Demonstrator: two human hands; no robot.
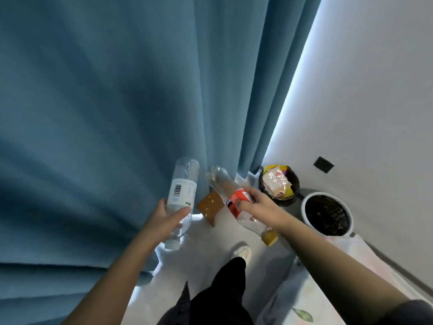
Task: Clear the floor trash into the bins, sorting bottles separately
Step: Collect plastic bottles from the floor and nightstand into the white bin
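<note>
Near floor: we see a dark trouser leg and a pale shoe on the light floor, with a flower-printed cloth at the near right.

Left hand: fingers and thumb wrap the lower body of the white-label bottle, whose base points away towards the curtain and whose neck end points back to us.

Right hand: it grasps the red-label bottle round the label band, with the yellow cap at the near end and the base tilted up and away.

Handling: both bottles look clear and empty, so we judge them light, thin-walled and easy to dent. The bare plastic may slide in the palm (the label band looks like the surer hold), so a mid-body grasp suits them.

Cardboard piece: a brown scrap lies on the floor beyond the hands, between the two bottles as we see it. We count it as trash left to lift.

White bin: it stands to the right by the wall, dark inside. We cannot tell what it holds.

Black bin: just beyond the white one and close beside it, it is stuffed with wrappers. We judge the bottles belong in the white one.

Curtain: blue folds fill the far left, and a pale wall rises at the right.
</note>
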